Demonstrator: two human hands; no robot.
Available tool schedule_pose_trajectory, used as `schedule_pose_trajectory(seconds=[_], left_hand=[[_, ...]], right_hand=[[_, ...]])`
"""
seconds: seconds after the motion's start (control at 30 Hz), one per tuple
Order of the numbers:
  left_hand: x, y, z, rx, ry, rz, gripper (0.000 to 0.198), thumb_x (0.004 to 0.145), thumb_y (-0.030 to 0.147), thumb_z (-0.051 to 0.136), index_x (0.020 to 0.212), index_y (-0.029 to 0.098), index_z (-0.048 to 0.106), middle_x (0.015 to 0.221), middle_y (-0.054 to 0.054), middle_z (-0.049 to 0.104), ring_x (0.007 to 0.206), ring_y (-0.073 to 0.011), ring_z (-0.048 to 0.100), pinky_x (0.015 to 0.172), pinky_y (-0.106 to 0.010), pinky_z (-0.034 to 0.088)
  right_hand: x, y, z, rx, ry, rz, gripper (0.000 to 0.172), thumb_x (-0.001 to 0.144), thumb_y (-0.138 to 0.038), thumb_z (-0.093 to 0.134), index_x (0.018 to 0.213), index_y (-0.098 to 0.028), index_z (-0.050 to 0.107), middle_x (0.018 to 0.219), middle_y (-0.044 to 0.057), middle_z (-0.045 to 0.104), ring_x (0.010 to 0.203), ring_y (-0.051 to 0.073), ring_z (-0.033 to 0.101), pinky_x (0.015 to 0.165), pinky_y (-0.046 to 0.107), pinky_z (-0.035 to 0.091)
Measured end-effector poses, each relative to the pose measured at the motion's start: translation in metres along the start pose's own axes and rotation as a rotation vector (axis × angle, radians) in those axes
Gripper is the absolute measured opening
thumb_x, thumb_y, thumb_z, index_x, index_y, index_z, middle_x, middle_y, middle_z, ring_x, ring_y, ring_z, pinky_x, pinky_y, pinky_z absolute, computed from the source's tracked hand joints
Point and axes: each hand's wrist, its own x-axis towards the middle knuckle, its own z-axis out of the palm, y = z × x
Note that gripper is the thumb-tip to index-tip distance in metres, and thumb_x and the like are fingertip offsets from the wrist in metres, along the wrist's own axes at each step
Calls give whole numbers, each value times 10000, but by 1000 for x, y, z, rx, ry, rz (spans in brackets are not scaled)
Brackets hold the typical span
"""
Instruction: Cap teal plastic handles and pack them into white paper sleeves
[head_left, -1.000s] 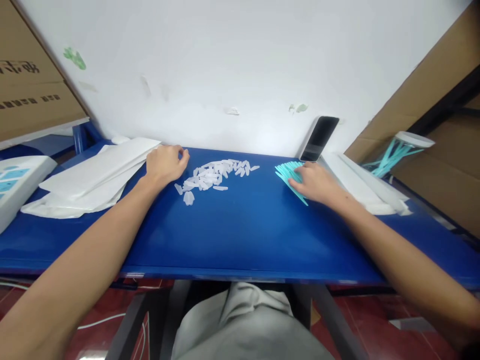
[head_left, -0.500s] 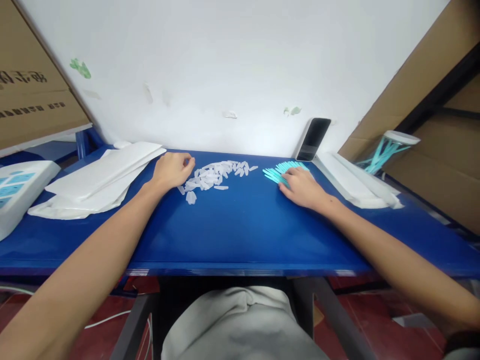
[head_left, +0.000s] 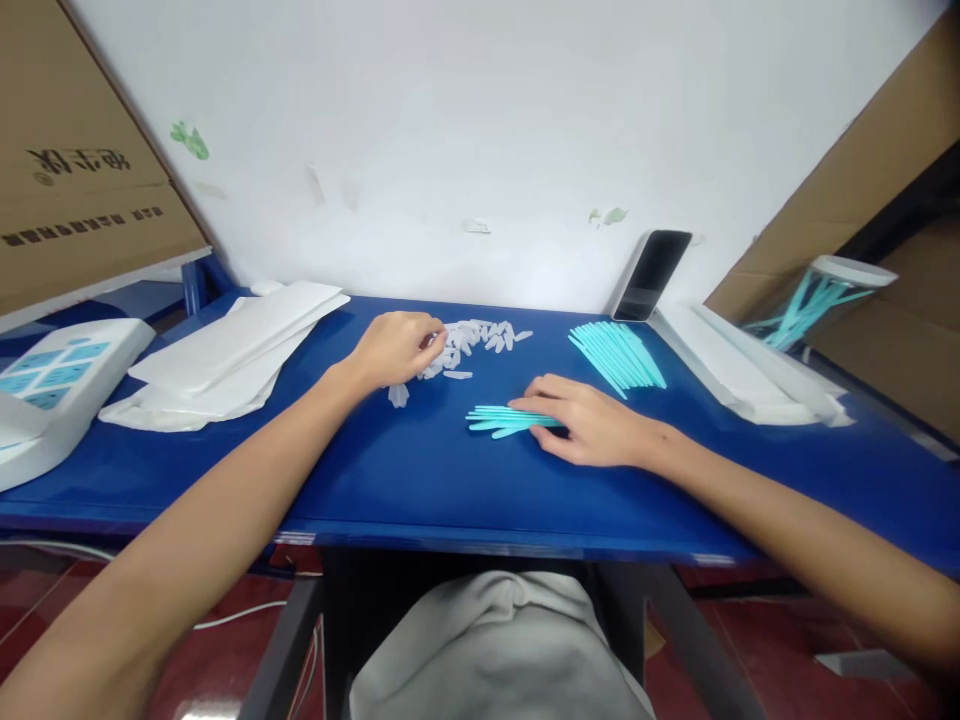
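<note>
My left hand [head_left: 396, 350] is over the left part of a pile of small translucent white pieces [head_left: 469, 338], its fingers curled in towards the thumb. Whether a piece is between the fingertips is hidden. My right hand [head_left: 581, 420] is closed over a loose bunch of thin turquoise sticks [head_left: 491, 417], low at the blue table, with the stick ends poking out to the left. Behind that hand, a fanned row of more turquoise sticks [head_left: 615, 352] lies flat.
A dark-screened phone [head_left: 651, 275] leans on the wall. White packets [head_left: 232, 345] lie left and a long white box [head_left: 739, 365] right, near a clear jar of turquoise sticks [head_left: 814, 300]. A white device with blue labels [head_left: 67, 385] stands far left on the blue table [head_left: 420, 490].
My right hand has drawn a bunch of turquoise sticks from the row towards me and leftwards. My left hand has moved right, onto the white pieces. The view has shifted slightly.
</note>
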Motion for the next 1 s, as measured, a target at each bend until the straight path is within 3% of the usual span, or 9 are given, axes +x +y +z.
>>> schedule_pose_trajectory(seconds=[0.13, 0.3, 0.53, 0.67, 0.77, 0.87, 1.0], left_hand=[[0, 5, 1, 12, -1, 61, 401, 991, 334, 393, 845, 174, 731, 777, -65, 718, 692, -212, 647, 622, -318, 383], [1, 5, 5, 68, -35, 173, 358, 996, 284, 410, 874, 174, 727, 789, -59, 712, 680, -190, 642, 591, -307, 370], [2, 20, 15, 41, 1, 382, 348, 1045, 285, 411, 999, 163, 734, 910, -80, 706, 789, -199, 656, 690, -321, 468], [-1, 34, 12, -17, 26, 424, 370, 1070, 314, 394, 1145, 144, 714, 1012, -124, 688, 915, -239, 647, 819, -364, 507], [-5, 42, 11, -75, 3, 418, 416, 1059, 409, 444, 1306, 148, 653, 1176, -169, 655, 1082, -298, 609, 947, -439, 501], [-10, 45, 12, -131, -59, 413, 531, 1013, 512, 525, 1422, 178, 584, 1345, -198, 589, 1240, -362, 544, 1041, -521, 460], [-14, 44, 16, -146, -147, 367, 658, 972, 560, 578, 1530, 226, 482, 1523, -212, 473, 1412, -426, 420, 1137, -623, 366]], right_hand=[[0, 1, 2, 24, 32, 29, 445, 995, -254, 486, 1406, -184, 640, 1161, 142, 689, 1025, 281, 673, 871, 442, 591], [-4, 12, -2, 65, 37, 64, 414, 984, -199, 475, 1339, -180, 687, 1161, 142, 699, 1045, 278, 671, 893, 452, 586], [-4, 19, 1, 131, 58, 147, 367, 1034, -298, 491, 1330, -257, 705, 1167, 123, 686, 1060, 273, 669, 900, 455, 588], [-4, 21, 3, 118, 112, 208, 370, 1032, -379, 540, 1355, -277, 688, 1204, 126, 665, 1081, 287, 660, 916, 466, 584], [-7, 20, 0, 109, 136, 166, 331, 1027, -377, 552, 1302, -296, 716, 1180, 118, 680, 1079, 295, 659, 911, 473, 575], [-8, 18, -1, 101, 130, 122, 304, 1014, -380, 575, 1253, -295, 742, 1166, 121, 690, 1079, 304, 654, 904, 482, 564], [-7, 14, 1, 78, 78, 109, 340, 1011, -400, 574, 1295, -307, 737, 1314, 126, 667, 1199, 335, 615, 1008, 549, 506]])
